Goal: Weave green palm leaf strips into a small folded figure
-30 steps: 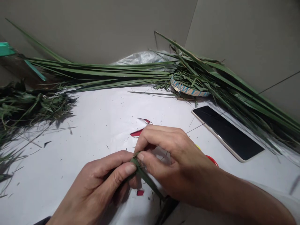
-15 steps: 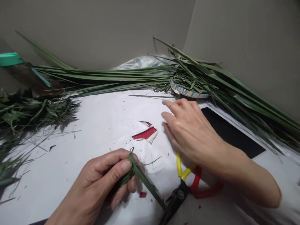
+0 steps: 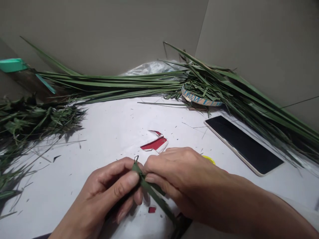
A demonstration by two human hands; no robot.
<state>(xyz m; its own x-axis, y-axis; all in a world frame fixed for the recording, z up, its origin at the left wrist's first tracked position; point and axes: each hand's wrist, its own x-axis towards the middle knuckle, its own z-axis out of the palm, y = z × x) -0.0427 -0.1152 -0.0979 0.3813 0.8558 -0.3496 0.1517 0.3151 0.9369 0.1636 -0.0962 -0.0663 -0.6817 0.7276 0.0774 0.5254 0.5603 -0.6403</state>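
My left hand [image 3: 109,189] pinches a folded green leaf strip [image 3: 158,200] between thumb and fingers, with a small thin loop standing out at its top. From the fold, one long end slants down to the lower right. Against the same leaf, my right hand [image 3: 184,179] is closed, its thumb and fingertips pressed on the strip beside my left thumb. Under my right hand lie scissors, mostly hidden; a bit of yellow handle [image 3: 208,159] shows above the wrist.
Red-and-white torn paper [image 3: 154,142] lies beyond my hands. On the right is a phone [image 3: 245,144]. Long green leaves [image 3: 119,81] stretch along the back, by a basket with a striped rim [image 3: 199,98]. Woven leaf pieces [image 3: 37,119] are heaped at left.
My right hand has come down and left from above the table onto the leaf strip, uncovering the phone and covering most of the scissors. My left hand keeps its grip.
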